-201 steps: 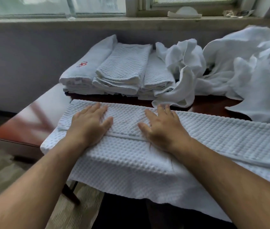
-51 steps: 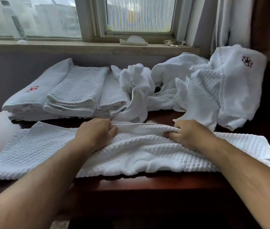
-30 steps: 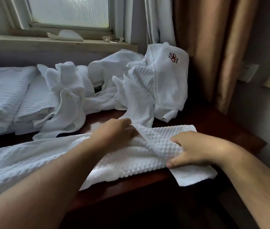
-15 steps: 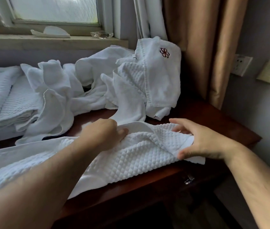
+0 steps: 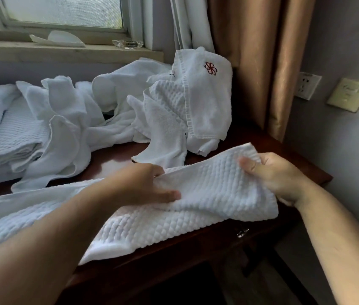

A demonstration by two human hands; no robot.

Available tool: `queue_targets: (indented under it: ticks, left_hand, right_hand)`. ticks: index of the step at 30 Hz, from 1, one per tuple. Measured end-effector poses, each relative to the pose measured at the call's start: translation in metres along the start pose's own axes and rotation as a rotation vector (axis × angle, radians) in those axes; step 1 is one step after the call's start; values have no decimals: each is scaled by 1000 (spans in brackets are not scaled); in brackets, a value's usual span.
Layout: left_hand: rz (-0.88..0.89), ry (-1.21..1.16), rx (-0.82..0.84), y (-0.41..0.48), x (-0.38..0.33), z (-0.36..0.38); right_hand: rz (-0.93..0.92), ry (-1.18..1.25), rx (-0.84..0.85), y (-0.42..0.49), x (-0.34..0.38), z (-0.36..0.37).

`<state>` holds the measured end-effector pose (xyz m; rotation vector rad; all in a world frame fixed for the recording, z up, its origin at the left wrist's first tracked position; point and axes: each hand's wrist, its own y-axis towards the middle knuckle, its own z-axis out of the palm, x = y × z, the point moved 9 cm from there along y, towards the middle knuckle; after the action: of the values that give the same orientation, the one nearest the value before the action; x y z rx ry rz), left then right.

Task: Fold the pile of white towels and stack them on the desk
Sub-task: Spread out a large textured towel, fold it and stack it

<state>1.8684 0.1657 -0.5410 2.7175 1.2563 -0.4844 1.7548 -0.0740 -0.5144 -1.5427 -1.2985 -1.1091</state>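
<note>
On the desk (image 5: 262,139), left hand (image 5: 143,186) and right hand (image 5: 277,175) grip the towel (image 5: 207,194) between them

White waffle-textured towel (image 5: 196,205) on dark reddish-brown desk (image 5: 268,146) — red emblem on another towel (image 5: 209,100).

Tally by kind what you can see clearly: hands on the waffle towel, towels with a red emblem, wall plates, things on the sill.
Hands gripping the waffle towel: 2 (left hand, right hand)
Emblem towel: 1
Wall plates: 2 (socket, switch)
Sill things: 2 (glass dish, white object)
Total: 7
</note>
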Motion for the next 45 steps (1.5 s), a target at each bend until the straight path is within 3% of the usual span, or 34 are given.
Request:
queue_targets:
  ticks: [3, 8, 11, 14, 16, 18, 20, 22, 25, 27, 30, 33, 39, 41, 43, 45]
  left_hand:
    - [63, -89, 74, -6, -6, 0]
    - [-37, 117, 54, -6, 13, -7]
    - [-35, 39, 145, -9, 22, -6]
    - [-31, -245, 219, -12, 19, -10]
    - [-32, -150, 55, -3, 20, -24]
    - [-95, -16, -153, 4, 24, -36]
    - [-123, 69, -240, 4, 22, -32]
    - [-58, 194, -336, -4, 9, -28]
    - [201, 120, -526, -37, -31, -33]
    - [319, 39, -401, -56, -50, -18]
    - [329, 55, -174, -74, -54, 9]
    - [328, 123, -151, -77, -52, 15]
    - [354, -77, 5, -81, -55, 17]
    - [343, -149, 87, -85, -55, 21]
    - [305, -190, 63, -83, -52, 19]
    - [281, -163, -70, -79, -47, 9]
  right_hand:
    - [148, 165, -15, -8, -11, -10]
    - [275, -199, -50, -7, -27, -9]
    - [172, -305, -113, -4, -14, -7]
    - [69, 76, -203, 7, 2, -8]
    - [117, -14, -245, 18, -3, -12]
    - [183, -370, -299, 29, -12, -19]
    - [215, -601, -336, 36, -20, -22]
    - [211, -662, -377, 39, -26, -23]
    - [199, -685, -473, 33, -29, -32]
    - [262, -644, -472, 22, -37, -38]
    - [281, -615, -445, 7, -43, -41]
    - [195, -671, -494, -1, -33, -37]
    - [131, -629, -634, -4, -23, -44]
    - [185, -600, -620, -4, -25, -46]
    - [292, -632, -546, -4, -34, -44]
    - [354, -668, -506, -5, -41, -44]
